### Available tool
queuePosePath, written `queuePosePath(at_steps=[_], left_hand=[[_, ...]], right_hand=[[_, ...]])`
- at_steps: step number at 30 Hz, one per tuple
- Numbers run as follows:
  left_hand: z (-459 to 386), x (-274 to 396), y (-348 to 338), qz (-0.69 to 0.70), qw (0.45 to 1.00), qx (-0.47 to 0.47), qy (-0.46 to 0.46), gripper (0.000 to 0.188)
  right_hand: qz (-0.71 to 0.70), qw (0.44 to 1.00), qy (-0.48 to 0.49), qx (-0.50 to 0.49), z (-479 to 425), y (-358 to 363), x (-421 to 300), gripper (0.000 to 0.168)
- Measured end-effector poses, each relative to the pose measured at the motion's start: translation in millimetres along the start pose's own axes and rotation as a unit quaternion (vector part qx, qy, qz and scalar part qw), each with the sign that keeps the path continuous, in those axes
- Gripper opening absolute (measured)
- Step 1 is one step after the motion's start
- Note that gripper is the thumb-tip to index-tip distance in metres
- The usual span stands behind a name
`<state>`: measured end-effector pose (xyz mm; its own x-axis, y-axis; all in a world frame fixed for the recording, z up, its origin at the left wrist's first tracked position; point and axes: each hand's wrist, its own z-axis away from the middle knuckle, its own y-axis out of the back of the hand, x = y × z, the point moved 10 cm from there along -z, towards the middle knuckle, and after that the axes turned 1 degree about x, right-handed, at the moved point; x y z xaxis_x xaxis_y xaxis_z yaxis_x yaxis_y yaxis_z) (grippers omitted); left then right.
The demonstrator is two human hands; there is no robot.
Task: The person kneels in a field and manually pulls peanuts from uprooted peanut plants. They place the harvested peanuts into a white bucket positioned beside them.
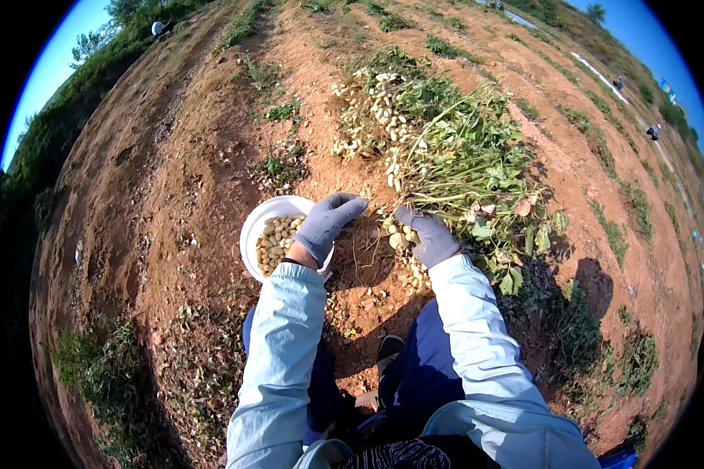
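My left hand (328, 225), in a grey glove, is over the right rim of a white bucket (249, 234) that holds many picked peanuts (276, 240). Its thumb and fingers come together near a thin root; whether they pinch anything does not show clearly. My right hand (428, 234), gloved alike, grips a peanut plant at its roots, where a cluster of peanut pods (400, 235) hangs by the fingers. The plant's green leafy stems (475, 170) spread up and to the right. More pods (416, 278) lie below my right hand.
A heap of uprooted peanut plants with pods (381, 111) lies ahead on the reddish soil. Wilted plants (575, 328) lie at the right and others (117, 369) at lower left. My shoe (390, 352) is between the bucket and the pods. Distant people (159, 27) crouch at the field's edges.
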<state>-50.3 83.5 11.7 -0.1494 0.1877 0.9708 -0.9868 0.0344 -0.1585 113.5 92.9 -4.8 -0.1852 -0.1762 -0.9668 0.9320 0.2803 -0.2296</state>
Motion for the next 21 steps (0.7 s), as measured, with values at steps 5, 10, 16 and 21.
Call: queuePosePath(at_steps=[5, 10, 16, 21], left_hand=[[53.6, 61.7, 53.9, -0.028, 0.885, 0.36, -0.295, 0.021], [25.0, -5.5, -47.8, -0.278, 0.952, 0.024, -0.13, 0.043], [-7.4, -46.6, -40.9, -0.001, 0.997, 0.055, -0.051, 0.037], [-3.4, -54.9, -46.7, 0.155, 0.986, 0.03, 0.045, 0.024]], right_hand=[[-0.195, 0.98, -0.012, 0.049, -18.2, 23.6, 25.2, 0.027], [0.081, 0.981, 0.109, 0.141, -7.0, 32.4, -2.2, 0.028], [0.275, 0.932, 0.219, 0.092, 7.1, 12.7, -27.7, 0.047], [0.111, 0.988, 0.066, 0.083, -2.9, 16.5, -1.7, 0.04]])
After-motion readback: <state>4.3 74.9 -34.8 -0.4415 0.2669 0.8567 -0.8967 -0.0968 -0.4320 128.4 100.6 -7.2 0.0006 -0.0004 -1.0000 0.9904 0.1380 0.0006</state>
